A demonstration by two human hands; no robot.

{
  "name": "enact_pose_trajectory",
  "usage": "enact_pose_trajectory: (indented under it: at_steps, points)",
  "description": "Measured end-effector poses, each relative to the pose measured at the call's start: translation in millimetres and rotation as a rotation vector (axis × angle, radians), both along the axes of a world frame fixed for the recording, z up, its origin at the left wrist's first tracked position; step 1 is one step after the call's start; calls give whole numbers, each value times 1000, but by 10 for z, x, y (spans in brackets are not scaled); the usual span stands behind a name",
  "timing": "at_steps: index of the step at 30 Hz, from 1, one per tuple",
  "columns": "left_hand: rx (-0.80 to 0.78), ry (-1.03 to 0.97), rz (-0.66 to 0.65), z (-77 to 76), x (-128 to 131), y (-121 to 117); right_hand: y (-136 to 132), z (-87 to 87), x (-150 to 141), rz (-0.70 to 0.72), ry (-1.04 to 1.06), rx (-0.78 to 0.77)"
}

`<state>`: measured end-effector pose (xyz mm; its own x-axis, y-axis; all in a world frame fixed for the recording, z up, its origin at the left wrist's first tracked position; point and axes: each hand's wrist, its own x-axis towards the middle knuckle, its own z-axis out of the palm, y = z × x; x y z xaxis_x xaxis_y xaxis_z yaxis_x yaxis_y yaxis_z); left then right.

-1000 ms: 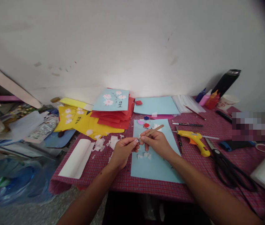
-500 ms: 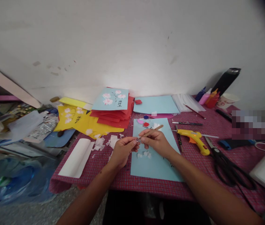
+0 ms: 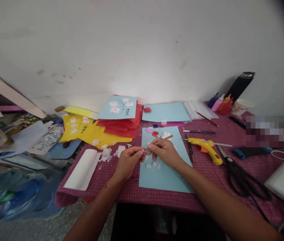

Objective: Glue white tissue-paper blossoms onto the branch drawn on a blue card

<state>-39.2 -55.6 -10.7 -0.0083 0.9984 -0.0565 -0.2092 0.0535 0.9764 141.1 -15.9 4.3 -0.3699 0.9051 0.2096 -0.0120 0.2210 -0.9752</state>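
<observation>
Wooden craft stick (image 3: pixel 165 138) lies in the closed grip of the right hand (image 3: pixel 164 152), its long axis slanting away to the far right, while just beside it the left hand (image 3: pixel 129 158) pinches a small pale piece (image 3: pixel 145 150) above light-blue paper (image 3: pixel 165 180) on the tabletop (image 3: pixel 126 194).

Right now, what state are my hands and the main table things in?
Left hand, pinching a small piece
Right hand, holding a brown stick
Glue gun, lying on its side
Blue sheet, flat, partly covered
Red paper, stacked
White scraps, scattered
Scissors, lying down, opening unclear
Squeeze bottles, standing
</observation>
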Motion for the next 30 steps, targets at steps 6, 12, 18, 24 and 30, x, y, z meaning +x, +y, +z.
enact_pose_trajectory:
  at_steps: [6, 12, 18, 24, 30]
  points:
    - [32, 273, 17, 57, -94, -108, 33, 27, 56, -97, 164, -37]
    - [360, 744, -169, -46, -59, -259, 64, 27, 79, -150, 261, -91]
    - [480, 904, -119, -15, -190, -287, 43, 57, 85, -152, 210, -48]
    - [417, 1230, 143, 200, -762, 110, 43, 48, 82, -142, 203, -50]
    - [397, 1327, 46, 187, -884, 296, 57, 42, 88, -153, 200, -49]
